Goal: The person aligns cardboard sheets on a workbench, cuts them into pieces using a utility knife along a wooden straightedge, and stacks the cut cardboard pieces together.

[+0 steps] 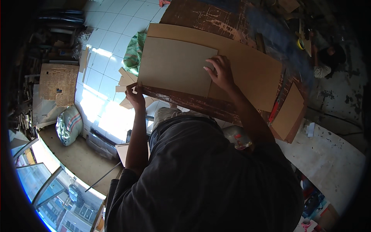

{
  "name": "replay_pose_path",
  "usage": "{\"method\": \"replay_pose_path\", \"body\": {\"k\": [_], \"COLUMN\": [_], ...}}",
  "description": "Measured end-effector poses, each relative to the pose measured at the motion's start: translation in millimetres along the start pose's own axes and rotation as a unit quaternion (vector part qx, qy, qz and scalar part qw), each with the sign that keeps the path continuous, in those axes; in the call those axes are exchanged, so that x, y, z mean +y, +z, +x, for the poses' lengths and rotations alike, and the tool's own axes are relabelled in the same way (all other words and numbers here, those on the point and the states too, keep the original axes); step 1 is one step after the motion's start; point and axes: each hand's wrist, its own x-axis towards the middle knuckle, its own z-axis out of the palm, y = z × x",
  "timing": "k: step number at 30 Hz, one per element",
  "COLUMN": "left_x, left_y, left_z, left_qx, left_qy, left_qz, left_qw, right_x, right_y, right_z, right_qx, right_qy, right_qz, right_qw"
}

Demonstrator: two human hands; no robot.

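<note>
**Two hands on a board sheet at the desk edge**

Grip of the right hand (pixel 220 71): fingers spread apart and pressed flat, palm down, on the right edge of the smaller board sheet (pixel 176 65), clamped on nothing. Grip of the left hand (pixel 135 94): fingers curled together at the sheet's near left corner, where it reaches the desk's front edge; whether they pinch the sheet or only touch it cannot be told from this view.

The smaller board sheet, pale brown and rectangular, lies flat on a larger brown board (pixel 251 73), covering its left part. The larger board extends from under it toward 3 o'clock. Both rest on the worn dark wooden desk (pixel 201 19), whose scratched surface shows bare toward 12 o'clock. Both forearms rise from the lower edge of the view, over the person's dark shirt (pixel 208 178).

Surroundings: a thicker board block (pixel 288 112) sits at the desk's right end, toward 4 o'clock from the right hand. Cardboard offcuts (pixel 125 79) lie on the white tiled floor (pixel 112 34) just beyond the left hand, toward 10 o'clock, near a green sack (pixel 135 52). A striped sack (pixel 69 123) lies well apart toward 8 o'clock. Another person (pixel 326 62) is at the far right, toward 2 o'clock.
</note>
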Motion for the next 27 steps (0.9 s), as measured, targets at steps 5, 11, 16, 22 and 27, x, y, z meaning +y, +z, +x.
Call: {"method": "replay_pose_path", "body": {"k": [5, 11, 16, 22, 27], "left_x": [-5.3, -1.4, 4.7, 3.6, 6.7], "left_y": [2.5, 6.5, -2.5, 8.5, 8.6], "left_z": [1.9, 3.9, 4.0, 0.3, -4.0], "left_qx": [0.017, 0.027, 0.007, 0.030, 0.049], "left_qy": [0.030, 0.020, -0.006, -0.056, -0.046], "left_qz": [0.001, -0.077, -0.075, -0.036, -0.003], "left_qw": [0.999, 0.996, 0.997, 0.997, 0.998], "right_x": [-53.3, -49.3, -42.2, -40.5, -46.2], "right_y": [-21.8, 0.7, 7.4, 7.5, 5.2], "right_z": [-85.3, -109.3, -114.6, -115.1, -115.7], "right_qx": [-0.083, -0.046, -0.011, -0.006, -0.056], "right_qy": [0.018, 0.040, 0.014, -0.006, 0.030], "right_qz": [0.034, 0.012, 0.026, 0.006, -0.008], "right_qw": [0.996, 0.998, 0.999, 1.000, 0.998]}}
